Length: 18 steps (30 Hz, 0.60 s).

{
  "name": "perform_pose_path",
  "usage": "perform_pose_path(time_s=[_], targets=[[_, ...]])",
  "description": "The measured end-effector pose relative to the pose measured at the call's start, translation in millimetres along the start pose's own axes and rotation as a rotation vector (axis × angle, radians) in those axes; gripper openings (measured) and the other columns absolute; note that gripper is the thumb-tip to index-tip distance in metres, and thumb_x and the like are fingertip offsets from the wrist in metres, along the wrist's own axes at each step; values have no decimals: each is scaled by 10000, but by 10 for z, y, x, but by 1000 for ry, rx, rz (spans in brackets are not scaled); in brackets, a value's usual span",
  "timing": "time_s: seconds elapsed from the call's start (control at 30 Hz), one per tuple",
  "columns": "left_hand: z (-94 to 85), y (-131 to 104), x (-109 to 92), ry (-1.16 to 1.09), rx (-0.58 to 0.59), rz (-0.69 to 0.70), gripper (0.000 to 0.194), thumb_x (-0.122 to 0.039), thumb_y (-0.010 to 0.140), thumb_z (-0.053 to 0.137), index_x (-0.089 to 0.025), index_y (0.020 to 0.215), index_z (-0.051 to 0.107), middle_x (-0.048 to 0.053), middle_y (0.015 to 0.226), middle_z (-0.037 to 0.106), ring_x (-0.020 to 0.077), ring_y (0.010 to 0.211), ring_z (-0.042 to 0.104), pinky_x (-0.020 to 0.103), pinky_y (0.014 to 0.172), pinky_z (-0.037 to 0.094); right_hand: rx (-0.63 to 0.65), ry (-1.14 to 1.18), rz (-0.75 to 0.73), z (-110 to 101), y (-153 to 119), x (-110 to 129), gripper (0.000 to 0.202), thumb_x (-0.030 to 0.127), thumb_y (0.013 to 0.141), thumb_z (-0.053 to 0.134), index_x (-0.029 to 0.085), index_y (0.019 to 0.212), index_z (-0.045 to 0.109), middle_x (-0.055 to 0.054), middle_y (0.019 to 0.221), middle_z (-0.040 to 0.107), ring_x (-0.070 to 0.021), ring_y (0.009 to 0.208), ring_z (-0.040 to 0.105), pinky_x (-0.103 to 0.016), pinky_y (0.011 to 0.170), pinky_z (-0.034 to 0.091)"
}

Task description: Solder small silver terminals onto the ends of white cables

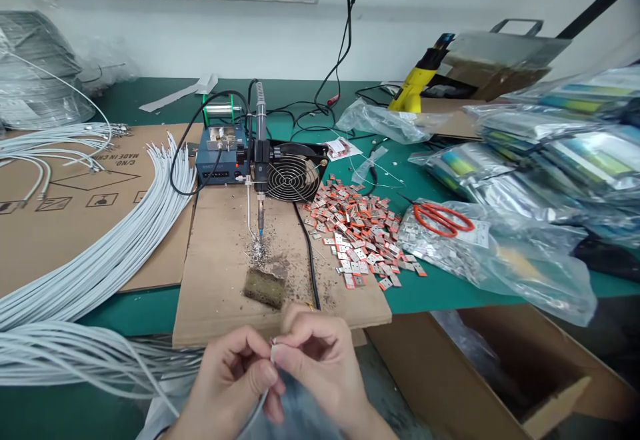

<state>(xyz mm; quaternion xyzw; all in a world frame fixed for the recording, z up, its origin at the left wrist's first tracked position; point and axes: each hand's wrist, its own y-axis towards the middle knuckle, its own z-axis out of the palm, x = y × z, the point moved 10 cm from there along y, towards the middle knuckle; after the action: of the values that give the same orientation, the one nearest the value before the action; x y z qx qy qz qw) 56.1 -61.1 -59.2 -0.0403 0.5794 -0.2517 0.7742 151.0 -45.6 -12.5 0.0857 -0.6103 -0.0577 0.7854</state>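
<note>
Near the front edge of the bench, my left hand (237,377) pinches a light grey cable (259,408) close to its end. My right hand (323,360) is closed at the tip of that cable, thumb against forefinger. The fingers hide most of the tip, so its detail cannot be made out. Just beyond my hands lies a brown sponge (265,287) on a cardboard sheet (210,280). Above the sponge, a soldering iron (261,187) points down from a stand, its tip over a scatter of solder bits (258,251).
Bundled grey cables (125,247) lie left. Behind stand a blue soldering station (217,157) and black fan (295,173). Right are piled small metal plates with orange edges (357,227), orange-handled scissors (443,219), a yellow tool (417,83), bagged parts (550,153) and an open carton (450,373).
</note>
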Motion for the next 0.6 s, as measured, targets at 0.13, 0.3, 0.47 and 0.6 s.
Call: perform_pose_path(time_s=[0.13, 0.3, 0.47, 0.6], targets=[[-35, 6, 10, -1, 10, -12, 426, -500, 627, 725, -136, 616, 505, 9, 531, 614, 108, 435, 568, 186, 460, 424, -21, -11, -6, -19, -9, -30, 161, 178, 707, 679, 166, 570, 595, 27, 525, 464, -91, 487, 410, -207, 453, 307], [-51, -1, 18, 145, 64, 34, 370, -476, 702, 676, -121, 646, 590, 14, 515, 586, 99, 466, 547, 184, 497, 425, 71, -192, -98, 17, 11, 122, 160, 161, 719, 649, 170, 573, 585, 21, 510, 462, -111, 523, 418, -241, 509, 315], [62, -19, 56, -25, 228, -51, 330, -441, 712, 681, -118, 639, 675, 38, 579, 621, 109, 497, 589, 188, 508, 447, 66, 69, 13, 31, 2, -71, 230, 304, 712, 700, 172, 569, 578, 14, 517, 441, -113, 507, 383, -241, 477, 286], [-52, 20, 13, -129, 163, -51, 255, -390, 664, 737, -136, 675, 711, 22, 581, 617, 93, 465, 591, 160, 479, 436, -94, 267, 43, -198, 43, -145, 171, 320, 757, 672, 208, 651, 598, 31, 534, 413, -108, 507, 362, -225, 478, 292]])
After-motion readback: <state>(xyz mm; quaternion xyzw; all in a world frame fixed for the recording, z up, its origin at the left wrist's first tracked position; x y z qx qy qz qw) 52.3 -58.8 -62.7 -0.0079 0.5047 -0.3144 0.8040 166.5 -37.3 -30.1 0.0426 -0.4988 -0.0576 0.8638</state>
